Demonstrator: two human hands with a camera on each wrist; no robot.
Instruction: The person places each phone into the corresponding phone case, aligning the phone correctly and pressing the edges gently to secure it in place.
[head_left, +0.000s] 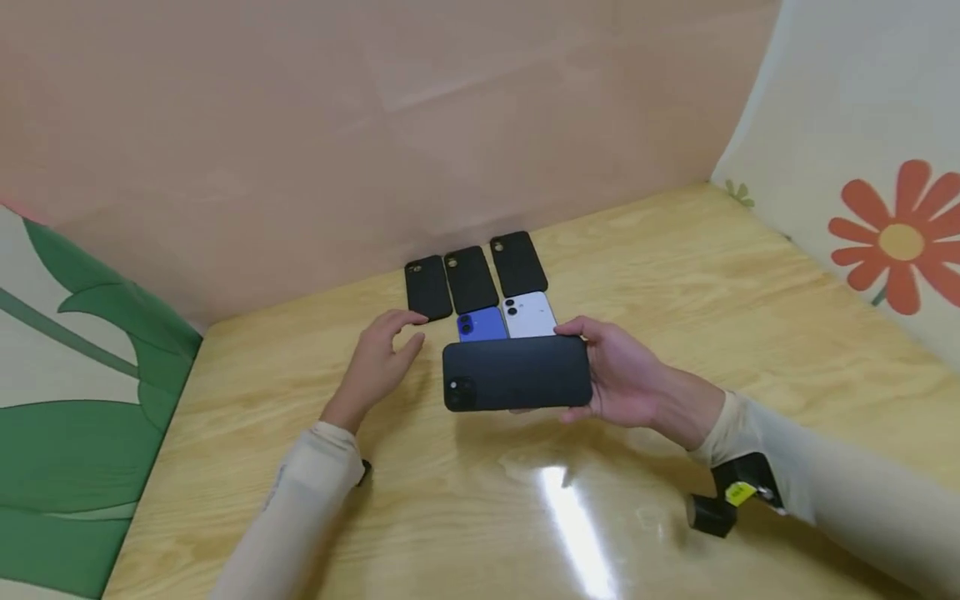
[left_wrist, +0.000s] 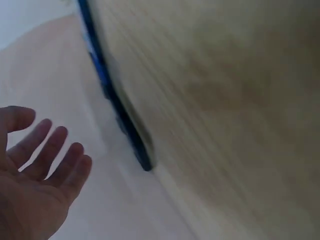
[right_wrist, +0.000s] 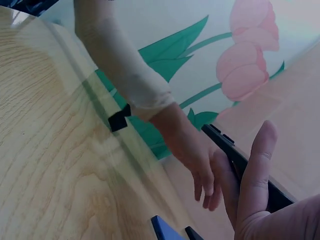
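Note:
My right hand point(head_left: 626, 375) grips a black phone point(head_left: 517, 375) by its right end, above the table, with its camera corner at the lower left. Whether a case covers it, I cannot tell. The right wrist view shows the thumb along one side of the phone point(right_wrist: 280, 199). My left hand point(head_left: 378, 362) hovers left of that phone with relaxed fingers and holds nothing; the left wrist view shows its fingers point(left_wrist: 52, 145) apart. Just behind the held phone lie a blue phone point(head_left: 483, 323) and a white phone point(head_left: 530, 314), both partly hidden by it.
Along the table's back lie a left black phone case point(head_left: 428, 289), a middle one point(head_left: 471, 279) and a right one point(head_left: 519, 263). A pinkish backdrop point(head_left: 375, 150) rises behind the wooden table point(head_left: 675, 275). Flower-printed panels point(head_left: 810, 150) stand at both sides.

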